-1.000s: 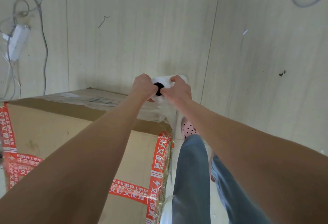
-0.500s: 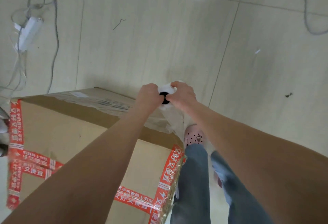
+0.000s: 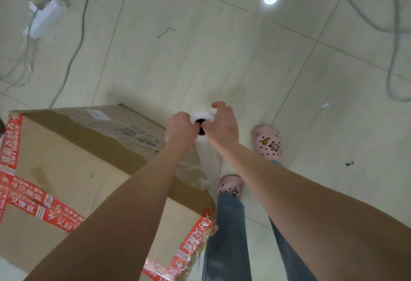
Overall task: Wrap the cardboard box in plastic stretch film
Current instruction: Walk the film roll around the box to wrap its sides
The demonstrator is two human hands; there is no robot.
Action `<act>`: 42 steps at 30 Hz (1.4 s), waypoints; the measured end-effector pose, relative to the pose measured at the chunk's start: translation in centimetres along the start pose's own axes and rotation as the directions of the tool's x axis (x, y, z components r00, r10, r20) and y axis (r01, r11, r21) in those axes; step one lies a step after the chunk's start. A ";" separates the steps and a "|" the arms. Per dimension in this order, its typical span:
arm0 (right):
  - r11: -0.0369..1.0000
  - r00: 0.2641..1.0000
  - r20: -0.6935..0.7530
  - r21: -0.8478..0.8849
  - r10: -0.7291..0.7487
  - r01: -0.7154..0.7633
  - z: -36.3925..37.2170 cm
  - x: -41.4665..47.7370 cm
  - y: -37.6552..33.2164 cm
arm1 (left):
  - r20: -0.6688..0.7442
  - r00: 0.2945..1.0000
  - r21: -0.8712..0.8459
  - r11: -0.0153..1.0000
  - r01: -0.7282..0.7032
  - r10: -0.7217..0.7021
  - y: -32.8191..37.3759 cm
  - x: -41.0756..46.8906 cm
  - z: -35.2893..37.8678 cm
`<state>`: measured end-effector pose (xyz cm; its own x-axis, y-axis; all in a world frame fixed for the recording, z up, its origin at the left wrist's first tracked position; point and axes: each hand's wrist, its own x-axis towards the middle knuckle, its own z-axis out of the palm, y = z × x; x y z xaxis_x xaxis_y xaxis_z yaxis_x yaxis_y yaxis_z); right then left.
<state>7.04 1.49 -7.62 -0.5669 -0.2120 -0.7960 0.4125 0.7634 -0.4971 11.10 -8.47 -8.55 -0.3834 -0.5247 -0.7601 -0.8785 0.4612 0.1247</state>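
Note:
A large cardboard box (image 3: 66, 169) with red printed tape stands on the floor at the lower left. Clear stretch film (image 3: 193, 169) covers its far side and runs off its right corner up to a white film roll (image 3: 203, 117) with a black core. My left hand (image 3: 180, 127) grips the roll from the left. My right hand (image 3: 222, 125) holds it from the right, thumb at the core and fingers curled over the top. Both hands hover just beyond the box's far right corner.
Pale floor tiles (image 3: 200, 58) stretch ahead. A white power strip (image 3: 44, 17) with grey cables lies at the upper left, and more cable (image 3: 391, 58) loops at the upper right. My feet in pink clogs (image 3: 268, 145) stand right of the box.
I have stepped along the box's right side; the view has swung, the hands and roll have shifted past the corner, and the film trails further around it.

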 end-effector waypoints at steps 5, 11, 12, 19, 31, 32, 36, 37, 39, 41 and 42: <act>0.994 0.996 0.013 -0.059 0.090 -0.089 -0.6 1.4 -0.8 | -0.010 0.992 -0.106 0.987 0.122 -0.124 0.7 0.1 -0.6; 0.973 0.998 0.063 -0.230 0.006 0.009 -1.8 2.7 -2.6 | -0.101 0.966 0.263 0.943 -0.205 0.238 2.9 0.3 -1.9; 0.967 0.997 0.078 -0.251 -0.014 0.033 -2.1 3.0 -3.0 | -0.103 0.962 0.277 0.936 -0.218 0.255 3.2 0.4 -2.2; 0.958 0.989 0.102 -0.253 -0.108 0.131 -1.9 3.8 -5.0 | -0.168 0.983 -0.078 0.995 0.065 -0.078 2.6 1.3 -3.9; 0.945 0.977 0.187 -0.288 -0.101 0.153 0.6 4.9 -8.7 | -0.230 0.973 0.046 0.999 -0.006 0.016 0.4 2.6 -6.2; 0.940 0.976 0.191 -0.301 -0.107 0.163 0.7 4.9 -8.9 | -0.230 0.971 0.095 0.995 -0.042 0.063 0.4 2.8 -6.4; 0.875 0.961 0.231 -0.421 -0.153 0.240 0.9 5.7 -10.2 | -0.213 0.972 0.124 0.990 -0.071 0.097 0.1 3.9 -7.6; 0.862 0.958 0.235 -0.439 -0.163 0.254 1.0 6.0 -10.6 | -0.208 0.975 0.081 0.995 -0.055 0.071 0.0 4.2 -7.9; 0.856 0.958 0.218 -0.444 -0.186 0.267 1.3 6.6 -11.2 | -0.198 0.980 -0.031 0.999 0.007 -0.014 0.0 4.6 -8.6; 0.864 0.961 0.182 -0.427 -0.205 0.266 1.7 6.7 -11.8 | -0.185 0.974 -0.162 0.982 0.101 -0.130 -0.2 5.0 -9.3; 0.873 0.966 0.169 -0.421 -0.193 0.248 2.0 6.8 -12.1 | -0.173 0.966 -0.229 0.962 0.150 -0.192 -0.4 5.2 -9.5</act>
<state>-0.39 -10.34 -7.70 -0.5068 -0.4554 -0.7319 -0.0807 0.8704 -0.4857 6.72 -18.17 -6.49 -0.2512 -0.7190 -0.6480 -0.9677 0.2011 0.1521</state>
